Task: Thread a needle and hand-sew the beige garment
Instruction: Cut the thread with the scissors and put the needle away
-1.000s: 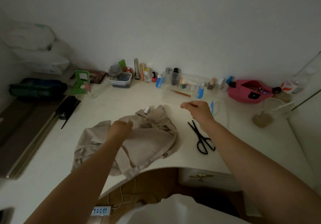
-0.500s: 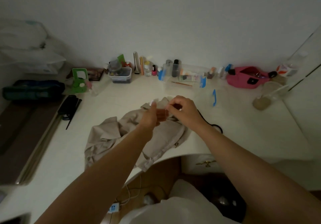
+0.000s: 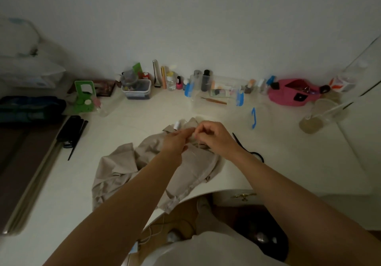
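The beige garment (image 3: 127,168) lies crumpled on the white desk (image 3: 288,162) in front of me. My left hand (image 3: 175,142) and my right hand (image 3: 214,137) meet fingertip to fingertip above its far part, both with fingers pinched. A thin pale thread (image 3: 194,152) hangs down between them. The needle is too small to make out. A white thread spool (image 3: 176,125) stands just behind my left hand at the garment's far edge. Black scissors (image 3: 250,150) lie to the right, partly hidden by my right wrist.
Along the wall stand bottles, a clear sewing box (image 3: 224,89), a small tub (image 3: 137,91) and a pink pouch (image 3: 294,92). A green stand (image 3: 84,96) and black comb (image 3: 72,131) lie at left, a plastic cup (image 3: 317,115) at right. The desk edge curves inward near me.
My hands were apart a second ago, the right one raised over the scissors. They have come together above the garment and stay pinched close. The view has shifted slightly.
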Available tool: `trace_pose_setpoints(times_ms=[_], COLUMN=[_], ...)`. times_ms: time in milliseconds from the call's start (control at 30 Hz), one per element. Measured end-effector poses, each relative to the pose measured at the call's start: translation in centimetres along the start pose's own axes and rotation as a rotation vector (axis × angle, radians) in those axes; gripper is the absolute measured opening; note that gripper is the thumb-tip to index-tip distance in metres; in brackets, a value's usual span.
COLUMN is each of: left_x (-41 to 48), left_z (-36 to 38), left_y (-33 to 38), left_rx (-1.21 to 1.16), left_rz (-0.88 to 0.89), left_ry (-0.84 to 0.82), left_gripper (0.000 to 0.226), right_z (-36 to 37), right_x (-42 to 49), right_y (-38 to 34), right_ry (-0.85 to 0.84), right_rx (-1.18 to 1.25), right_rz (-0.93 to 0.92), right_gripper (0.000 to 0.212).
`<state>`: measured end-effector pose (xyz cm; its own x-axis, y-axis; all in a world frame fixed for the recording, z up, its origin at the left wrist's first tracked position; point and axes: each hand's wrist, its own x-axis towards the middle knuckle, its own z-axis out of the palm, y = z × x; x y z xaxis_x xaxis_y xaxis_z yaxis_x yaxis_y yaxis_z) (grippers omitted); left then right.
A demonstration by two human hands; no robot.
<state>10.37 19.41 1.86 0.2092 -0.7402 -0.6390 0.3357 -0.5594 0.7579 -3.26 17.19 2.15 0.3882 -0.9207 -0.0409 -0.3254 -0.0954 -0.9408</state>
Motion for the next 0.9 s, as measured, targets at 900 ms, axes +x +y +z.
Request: trace_pose_setpoints(times_ms=[900], left_x=[14.8], left_z=[0.4], left_y=[0.5], left_rx=[1.176], left_rz=[0.303], left_ry=[0.35], left_gripper=[0.034], right_z=[-4.9], right_x=[11.5], right_y=[5.7], right_ry=[-0.016], right_rx=[0.1], right_rz=[0.504], right_gripper=[0.008])
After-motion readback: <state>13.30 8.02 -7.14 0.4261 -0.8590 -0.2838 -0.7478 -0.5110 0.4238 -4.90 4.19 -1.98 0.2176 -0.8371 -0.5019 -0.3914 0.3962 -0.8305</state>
